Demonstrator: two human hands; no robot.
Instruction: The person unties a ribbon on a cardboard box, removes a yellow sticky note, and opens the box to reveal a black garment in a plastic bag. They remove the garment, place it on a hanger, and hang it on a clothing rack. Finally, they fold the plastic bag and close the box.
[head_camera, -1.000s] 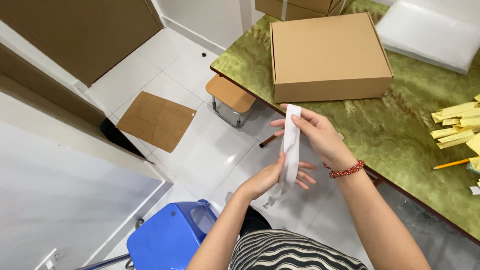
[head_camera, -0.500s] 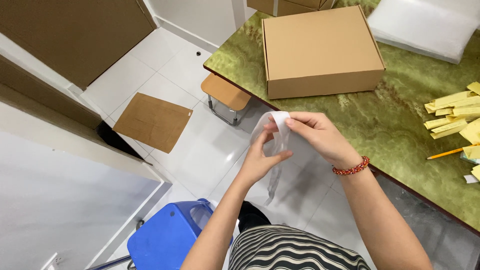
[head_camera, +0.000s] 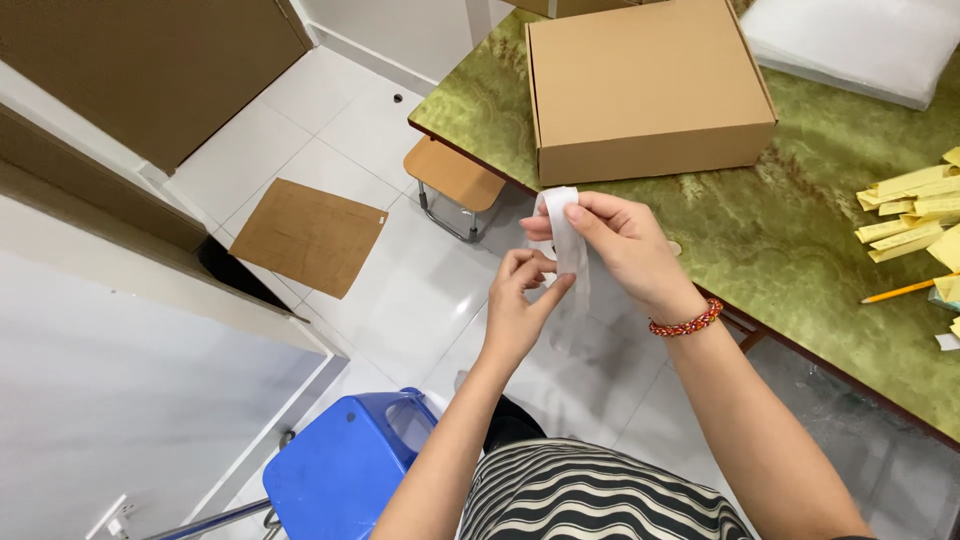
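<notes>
Head view, right hand (head_camera: 625, 250) and left hand (head_camera: 520, 305) pinching white strip (head_camera: 566, 232) — lower end blurred, indistinct against floor

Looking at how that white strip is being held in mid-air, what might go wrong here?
The white strip is pinched between the right hand and left hand over open floor, beside the green table, not above it. If a grip slips, it would likely drop to the white tiles, where it would be hard to spot. The strip is already folded over at the top and looks thin, so it might crease or stick to itself.
</notes>
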